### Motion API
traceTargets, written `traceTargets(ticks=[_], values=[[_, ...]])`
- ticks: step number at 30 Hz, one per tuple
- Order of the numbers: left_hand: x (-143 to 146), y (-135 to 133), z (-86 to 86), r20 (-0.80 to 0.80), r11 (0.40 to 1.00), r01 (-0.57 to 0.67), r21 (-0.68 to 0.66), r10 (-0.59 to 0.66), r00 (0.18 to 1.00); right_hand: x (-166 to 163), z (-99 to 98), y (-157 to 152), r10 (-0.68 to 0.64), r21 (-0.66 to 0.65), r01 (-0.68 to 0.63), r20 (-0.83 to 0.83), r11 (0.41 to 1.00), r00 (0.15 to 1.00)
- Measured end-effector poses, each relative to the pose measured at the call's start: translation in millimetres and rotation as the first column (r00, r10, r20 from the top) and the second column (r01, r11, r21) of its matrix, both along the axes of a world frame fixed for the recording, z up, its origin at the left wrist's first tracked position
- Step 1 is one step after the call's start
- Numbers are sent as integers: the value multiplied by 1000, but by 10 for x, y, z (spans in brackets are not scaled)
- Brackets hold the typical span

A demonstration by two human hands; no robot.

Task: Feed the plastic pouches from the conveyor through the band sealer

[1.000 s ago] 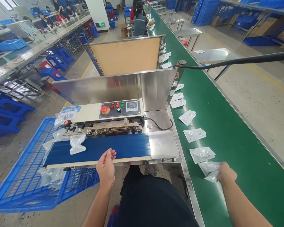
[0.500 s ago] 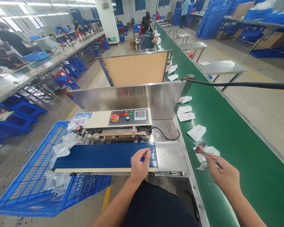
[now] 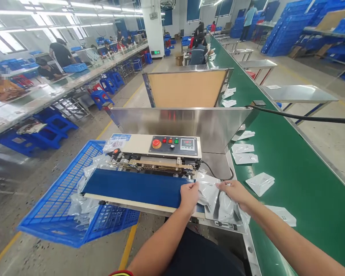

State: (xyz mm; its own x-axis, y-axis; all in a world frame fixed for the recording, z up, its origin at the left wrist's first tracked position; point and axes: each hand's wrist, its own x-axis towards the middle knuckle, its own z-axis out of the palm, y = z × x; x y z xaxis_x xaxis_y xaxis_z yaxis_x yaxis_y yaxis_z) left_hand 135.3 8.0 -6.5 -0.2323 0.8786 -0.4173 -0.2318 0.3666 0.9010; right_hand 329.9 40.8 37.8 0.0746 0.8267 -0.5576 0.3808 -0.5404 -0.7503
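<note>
The left hand (image 3: 189,196) and right hand (image 3: 232,190) are close together, both resting on the top edge of a silvery pouch (image 3: 220,202). I cannot tell whether the fingers pinch it or only press it. The pouch lies flat with its upper edge near the right end of the blue belt (image 3: 132,188) of a band sealer (image 3: 129,143), at about 4 o'clock from the control panel (image 3: 175,145). Held this way, its edge seems lined up with the belt's run.

At about 3 o'clock from the hands, more pouches (image 3: 260,183) lie spaced apart on a green conveyor (image 3: 299,161), apparently so each can be picked up singly. At 8 o'clock from the sealer, a blue crate (image 3: 50,191) sits beneath the belt's far end, holding loose pouches (image 3: 84,205); it looks placed to catch whatever leaves the belt.
</note>
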Motion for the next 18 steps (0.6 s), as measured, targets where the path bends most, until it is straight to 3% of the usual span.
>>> traceTargets(ticks=[4, 9, 12, 14, 15, 18], values=[[-235, 127, -79, -29, 995, -94, -19, 93, 995, -348, -89, 258, 46, -7, -46, -13, 999, 999], [-668, 70, -75, -71, 995, -101, 3, 101, 992, -514, 4, 306, 82, 50, -82, 3, 995, 997], [-855, -165, 23, -289, 979, -136, 149, 175, 941, -436, 82, 198, 46, 119, -50, 34, 992, 998], [-833, -345, 130, -426, 960, -76, 269, 189, 885, -422, 143, 84, 20, 170, -31, 66, 985, 998], [-772, -420, 188, -443, 957, 10, 290, 125, 888, -442, 179, 24, 17, 194, -32, 79, 981, 997], [-482, -527, 346, -305, 900, 352, 256, -270, 913, -551, 299, -118, 43, 254, -63, 86, 965, 995]])
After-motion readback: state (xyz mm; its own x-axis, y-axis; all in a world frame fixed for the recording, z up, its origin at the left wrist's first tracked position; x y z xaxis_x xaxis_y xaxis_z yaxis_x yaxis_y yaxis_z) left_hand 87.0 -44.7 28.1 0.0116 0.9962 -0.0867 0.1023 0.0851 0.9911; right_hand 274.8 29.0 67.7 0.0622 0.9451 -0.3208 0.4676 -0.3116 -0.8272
